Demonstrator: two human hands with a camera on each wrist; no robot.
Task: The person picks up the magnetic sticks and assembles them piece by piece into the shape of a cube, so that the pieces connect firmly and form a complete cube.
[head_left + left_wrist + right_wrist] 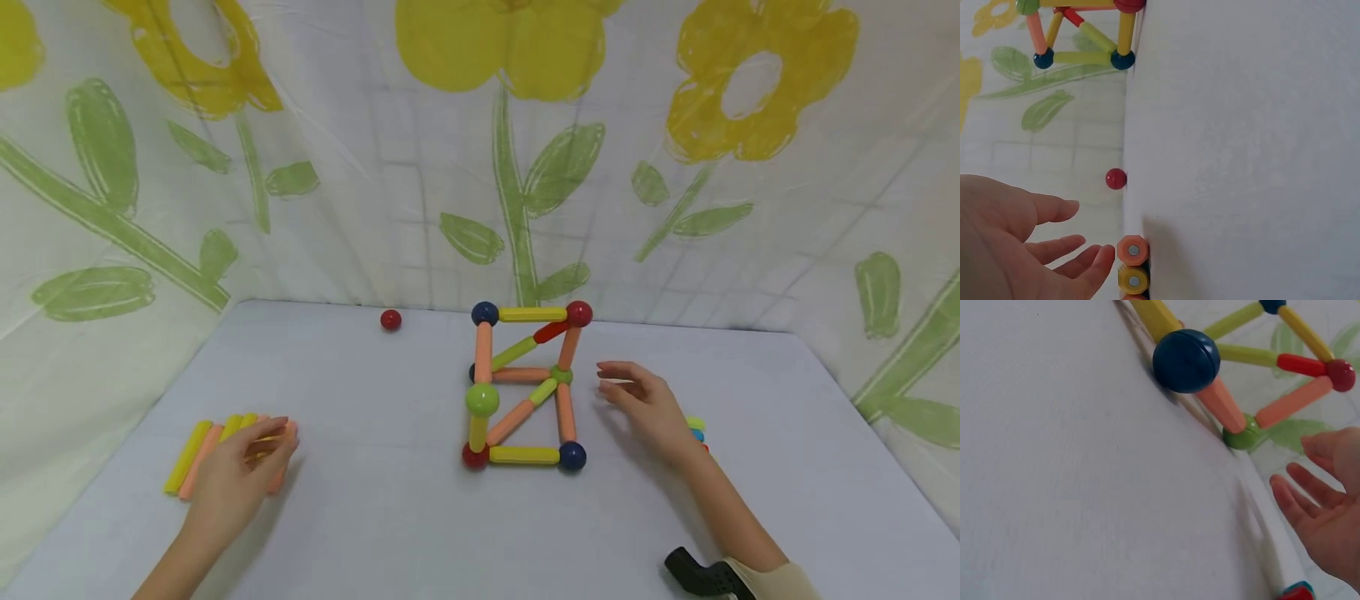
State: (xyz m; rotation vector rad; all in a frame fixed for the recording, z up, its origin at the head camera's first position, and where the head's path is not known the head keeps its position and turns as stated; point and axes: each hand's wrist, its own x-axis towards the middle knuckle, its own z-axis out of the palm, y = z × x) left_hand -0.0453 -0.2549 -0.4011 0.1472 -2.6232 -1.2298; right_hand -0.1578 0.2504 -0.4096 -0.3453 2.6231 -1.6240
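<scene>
In the head view a frame of magnetic rods and balls stands mid-table, with a yellow rod (525, 456) and a dark blue ball (572, 456) along its near side. A light green ball (482, 400) tops its near left upright rod. My left hand (231, 483) hovers over a row of yellow and salmon rods (201, 463), partly covering them. Its fingertips are close by the end of a salmon rod (1134, 250) in the left wrist view, and it holds nothing. My right hand (651, 412), also holding nothing, is right of the frame, fingers loosely bent towards it.
A lone red ball (391, 320) lies near the table's back edge. Beyond my right wrist, small green, blue and red pieces (697, 435) show partly. A black strap-like device (701, 575) sits at my right sleeve. A flower-painted curtain (337, 250) hangs behind the table.
</scene>
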